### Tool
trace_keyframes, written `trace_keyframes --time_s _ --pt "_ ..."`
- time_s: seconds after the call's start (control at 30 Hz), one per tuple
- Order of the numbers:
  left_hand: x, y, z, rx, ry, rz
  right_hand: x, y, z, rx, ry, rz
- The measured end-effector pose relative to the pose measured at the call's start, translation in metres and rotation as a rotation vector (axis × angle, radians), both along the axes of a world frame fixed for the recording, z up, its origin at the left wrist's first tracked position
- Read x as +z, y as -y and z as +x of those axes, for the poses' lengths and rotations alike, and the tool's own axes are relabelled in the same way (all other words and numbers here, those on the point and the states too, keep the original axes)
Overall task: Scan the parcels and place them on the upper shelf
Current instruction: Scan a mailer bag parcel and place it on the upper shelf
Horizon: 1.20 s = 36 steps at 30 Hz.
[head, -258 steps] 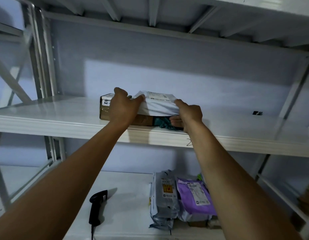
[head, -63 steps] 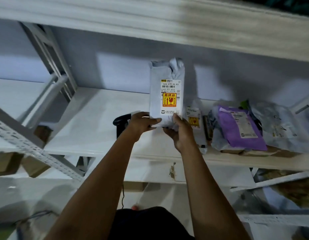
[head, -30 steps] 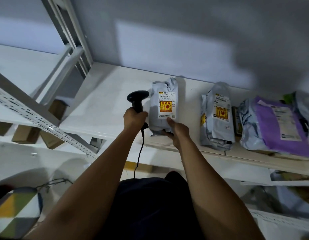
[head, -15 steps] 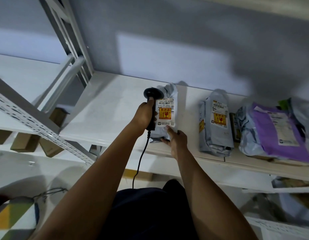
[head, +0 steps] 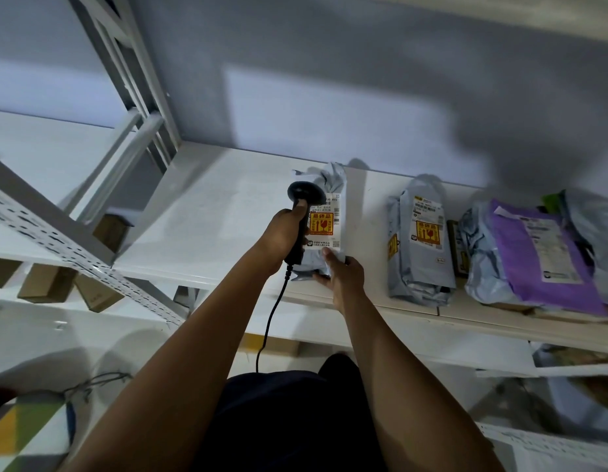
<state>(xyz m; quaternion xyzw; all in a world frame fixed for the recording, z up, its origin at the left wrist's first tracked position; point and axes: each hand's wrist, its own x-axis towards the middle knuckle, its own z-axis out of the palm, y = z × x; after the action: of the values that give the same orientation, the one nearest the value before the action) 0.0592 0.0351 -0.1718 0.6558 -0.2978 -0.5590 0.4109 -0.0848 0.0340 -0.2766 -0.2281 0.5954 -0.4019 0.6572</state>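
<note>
A grey plastic parcel (head: 331,185) with a white label and a yellow-red fragile sticker lies on the white lower shelf (head: 207,226). My right hand (head: 341,272) holds its near end down against the shelf. My left hand (head: 283,233) grips a black corded barcode scanner (head: 304,195), whose head hangs over the left part of the parcel's label. The upper shelf is only a pale edge (head: 534,15) at the top of the view.
To the right lie another grey parcel with a fragile sticker (head: 421,240), a purple parcel (head: 534,253) and more grey bags (head: 595,226). A slotted metal upright (head: 57,240) crosses the left. Cardboard boxes (head: 57,284) sit lower left. The scanner cable (head: 271,318) hangs down.
I set the parcel down on the lower shelf, my left hand picked up the scanner and brought it over the label. My right hand stayed on the parcel's near end.
</note>
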Motion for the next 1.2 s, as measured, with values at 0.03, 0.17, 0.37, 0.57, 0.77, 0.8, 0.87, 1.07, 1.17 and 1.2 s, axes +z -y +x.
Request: trace_keyframes --time_s 0.03,0.17,0.37,0.57,0.77,0.8,0.87,1.07,1.17,1.2 --pt "0.0005 -0.0004 -0.0005 -0.003 0.004 -0.004 -0.0008 -0.0002 -0.0003 0.002 -0.004 -0.001" --pt "0.0005 -0.0016 -0.002 -0.006 0.014 0.014 -0.0014 -0.0003 -0.0012 0.015 -0.018 0.004" --pt "0.0011 -0.0008 -0.002 0.02 0.014 0.013 -0.0005 -0.001 -0.0013 0.015 -0.012 0.003" --pt "0.0029 -0.0014 -0.001 0.027 -0.036 0.027 0.0002 -0.0011 -0.0012 0.02 -0.024 0.006" --pt "0.0024 -0.0025 -0.0005 0.026 -0.094 0.028 -0.0002 -0.0012 -0.0001 0.012 -0.041 0.005" --pt "0.0029 -0.0026 0.0 0.027 -0.096 0.023 -0.0008 -0.0008 0.0002 0.013 -0.054 0.01" --pt "0.0039 -0.0026 0.0011 0.029 -0.102 0.012 -0.002 -0.0001 0.0007 0.014 -0.076 0.018" --pt "0.004 -0.0021 0.0028 0.025 -0.121 -0.018 -0.0009 0.0001 0.0014 -0.004 -0.069 0.023" --pt "0.0021 -0.0025 0.0043 0.03 -0.124 -0.012 -0.0016 0.0 0.0021 -0.002 -0.069 0.021" --pt "0.0011 -0.003 0.0045 0.029 -0.122 -0.007 -0.0017 -0.0005 0.0022 0.0 -0.07 0.021"
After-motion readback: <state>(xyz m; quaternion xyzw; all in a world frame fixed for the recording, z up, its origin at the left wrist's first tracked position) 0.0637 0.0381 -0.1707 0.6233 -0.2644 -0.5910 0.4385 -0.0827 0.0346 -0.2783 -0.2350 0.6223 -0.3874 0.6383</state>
